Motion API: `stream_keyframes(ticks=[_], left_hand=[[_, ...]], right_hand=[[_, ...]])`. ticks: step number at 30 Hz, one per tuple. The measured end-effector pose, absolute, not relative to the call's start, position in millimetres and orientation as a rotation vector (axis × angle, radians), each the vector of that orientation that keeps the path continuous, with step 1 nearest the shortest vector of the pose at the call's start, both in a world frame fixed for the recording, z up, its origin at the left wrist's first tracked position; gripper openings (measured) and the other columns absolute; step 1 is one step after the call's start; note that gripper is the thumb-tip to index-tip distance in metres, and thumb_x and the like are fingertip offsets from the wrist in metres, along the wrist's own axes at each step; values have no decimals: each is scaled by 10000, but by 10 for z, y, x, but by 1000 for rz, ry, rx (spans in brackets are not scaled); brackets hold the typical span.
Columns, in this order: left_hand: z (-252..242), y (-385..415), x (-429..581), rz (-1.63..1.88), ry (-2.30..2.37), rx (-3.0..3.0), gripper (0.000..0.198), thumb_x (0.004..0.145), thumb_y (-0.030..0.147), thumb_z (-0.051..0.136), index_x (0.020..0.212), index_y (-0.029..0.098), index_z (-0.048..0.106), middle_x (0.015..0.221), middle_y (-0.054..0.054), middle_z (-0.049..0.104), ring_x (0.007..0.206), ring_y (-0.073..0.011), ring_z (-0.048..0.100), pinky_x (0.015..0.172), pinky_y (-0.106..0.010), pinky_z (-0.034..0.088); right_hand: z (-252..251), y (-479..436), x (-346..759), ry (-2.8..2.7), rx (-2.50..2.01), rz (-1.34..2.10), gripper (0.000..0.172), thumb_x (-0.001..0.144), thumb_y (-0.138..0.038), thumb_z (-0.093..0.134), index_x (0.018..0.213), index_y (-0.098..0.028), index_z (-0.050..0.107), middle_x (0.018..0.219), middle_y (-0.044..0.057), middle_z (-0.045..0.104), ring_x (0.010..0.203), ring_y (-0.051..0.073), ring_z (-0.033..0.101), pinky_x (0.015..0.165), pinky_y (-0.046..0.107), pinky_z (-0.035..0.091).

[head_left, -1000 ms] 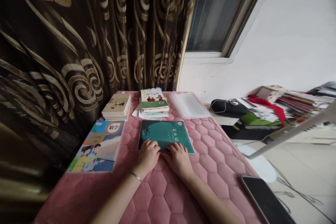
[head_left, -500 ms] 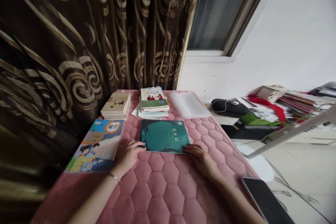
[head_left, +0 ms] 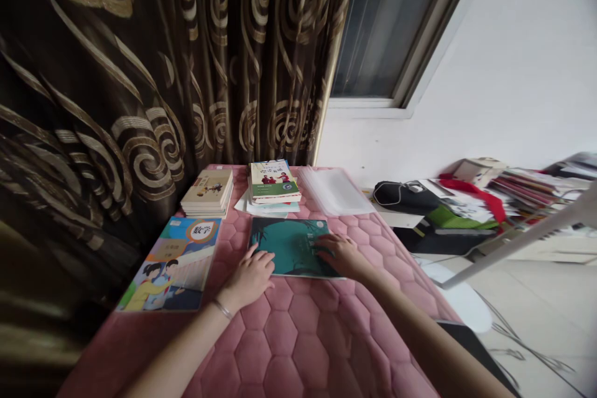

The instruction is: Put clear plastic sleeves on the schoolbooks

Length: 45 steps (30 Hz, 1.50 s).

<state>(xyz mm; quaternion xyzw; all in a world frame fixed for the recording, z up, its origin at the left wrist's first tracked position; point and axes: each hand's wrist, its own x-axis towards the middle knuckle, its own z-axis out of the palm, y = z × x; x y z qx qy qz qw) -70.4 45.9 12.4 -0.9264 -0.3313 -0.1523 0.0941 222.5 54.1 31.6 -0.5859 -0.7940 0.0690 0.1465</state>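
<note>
One long curtain (head_left: 116, 74), dark brown with gold swirls, fills the left of the view, and a window (head_left: 392, 25) sits in the white wall (head_left: 513, 62) beside it. Below them is a desk (head_left: 298, 348) under a pink quilted cover. Past its right edge lies a cluttered surface holding a black bag (head_left: 405, 194), a red strap (head_left: 473, 193), and loose papers and booklets.

Clock directions here are taken from a teal book (head_left: 291, 247), which lies flat near the far end of the desk. At 9 o'clock lies a maths textbook (head_left: 175, 267), and at 11 o'clock a stack of small books (head_left: 208, 193). At 12 o'clock a stack of books (head_left: 273, 183) with a green cover sits on loose white sheets, and at 1 o'clock lie clear plastic sleeves (head_left: 333, 189). A black phone (head_left: 466, 342) lies at 5 o'clock, near the right forearm.

The left hand (head_left: 249, 280) rests at the book's lower left corner, with a thin bracelet (head_left: 222, 309) on its wrist. The right hand (head_left: 338, 255) lies on the book's right side. The hands are well apart, and neither is clamped on the book.
</note>
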Motion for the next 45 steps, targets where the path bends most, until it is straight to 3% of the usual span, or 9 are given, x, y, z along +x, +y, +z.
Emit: stream_keyframes(ticks=[5,9,13,16,20,23,35,41,45], left_hand=[[134,542,-553,-227,-813,-2622,177,881,123,539,1041,175,596,912,-48,657,871,-177,630,1050,-424,366],[49,529,-494,-181,-647,-2554,319,898,66,421,1189,80,549,1026,-177,673,963,-223,651,965,-420,429],[4,514,-588,-147,-609,-2532,325,900,65,403,1197,59,537,1089,-234,664,1014,-251,655,924,-424,453],[9,519,-805,-195,-669,-2559,278,896,76,436,1147,105,554,1136,-213,651,1042,-250,648,952,-435,450],[-21,573,-1116,-250,-746,-2543,180,869,66,506,1001,163,580,1125,-145,654,1093,-261,626,972,-446,461],[-61,634,-1261,-361,-769,-2570,132,865,70,534,891,192,577,1113,-101,655,1132,-263,602,980,-485,464],[506,1332,-1060,-490,-725,-2655,178,901,72,494,904,204,613,1219,-47,638,1252,-185,506,1089,-484,382],[265,1672,-709,-339,-857,-2616,152,885,92,537,920,206,631,1184,-42,663,1149,-168,574,1070,-431,381],[108,1659,-717,-315,-904,-2604,193,878,75,528,981,203,629,1258,-64,628,1161,-184,573,1041,-414,404]], right_hand=[[302,1145,1979,-2279,-1884,141,414,941,-295,428,1338,-212,513,1398,121,494,1252,254,475,999,411,382],[296,1397,1853,-2291,-1960,166,399,962,-311,387,1335,-230,506,1320,141,559,1191,269,526,990,495,351],[356,1425,1823,-2290,-2033,214,340,953,-323,410,1179,-183,621,1238,175,602,1136,305,556,952,545,337],[369,1289,1856,-2294,-2059,310,306,907,-352,503,1028,-131,677,1108,184,661,1052,308,596,894,478,392],[303,929,1863,-2261,-2036,517,319,868,-438,543,884,-156,692,845,100,713,746,209,641,648,298,443],[240,632,1797,-2197,-1970,631,323,870,-454,525,843,-172,679,780,50,705,680,168,626,562,245,407],[56,502,1844,-1755,-1800,571,410,889,-497,418,806,-170,651,733,44,684,688,180,632,579,239,417],[-66,683,1905,-1713,-1981,520,373,893,-440,445,753,-170,661,787,104,718,750,231,671,621,271,436],[-82,674,1894,-1747,-2031,471,342,911,-405,443,971,-151,664,890,111,730,831,228,681,663,264,457]])
